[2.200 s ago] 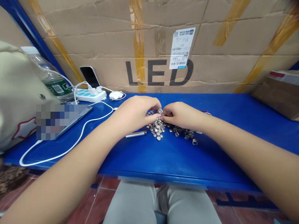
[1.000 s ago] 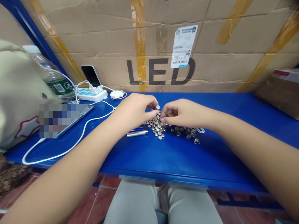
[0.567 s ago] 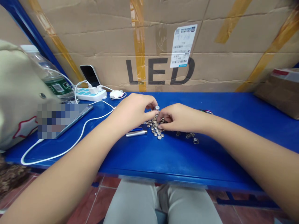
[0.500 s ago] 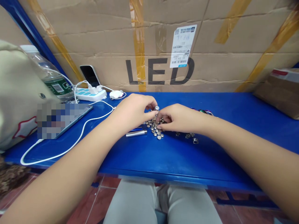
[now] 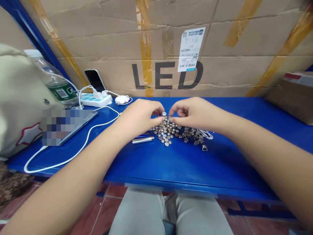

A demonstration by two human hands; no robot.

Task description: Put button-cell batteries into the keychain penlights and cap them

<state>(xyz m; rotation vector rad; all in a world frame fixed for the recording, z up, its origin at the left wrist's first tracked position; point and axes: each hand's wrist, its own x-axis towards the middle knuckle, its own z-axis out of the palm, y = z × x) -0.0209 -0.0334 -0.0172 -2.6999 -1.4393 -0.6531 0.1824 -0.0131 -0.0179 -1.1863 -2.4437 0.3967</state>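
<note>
Frame centre | we pinched a small metal disc (image 5: 164,114) in our left hand (image 5: 144,112) | just right, our right hand (image 5: 195,111) curled its fingers narrow, any hold we couldn't tell | below, loose discs (image 5: 165,133) lay heaped

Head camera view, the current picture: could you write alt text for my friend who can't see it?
A person's left hand pinches a small round piece at a pile of silvery discs on a blue table, with the right hand close beside it. A silver tube lies left of the pile; taped cardboard marked LED stands behind.
</note>
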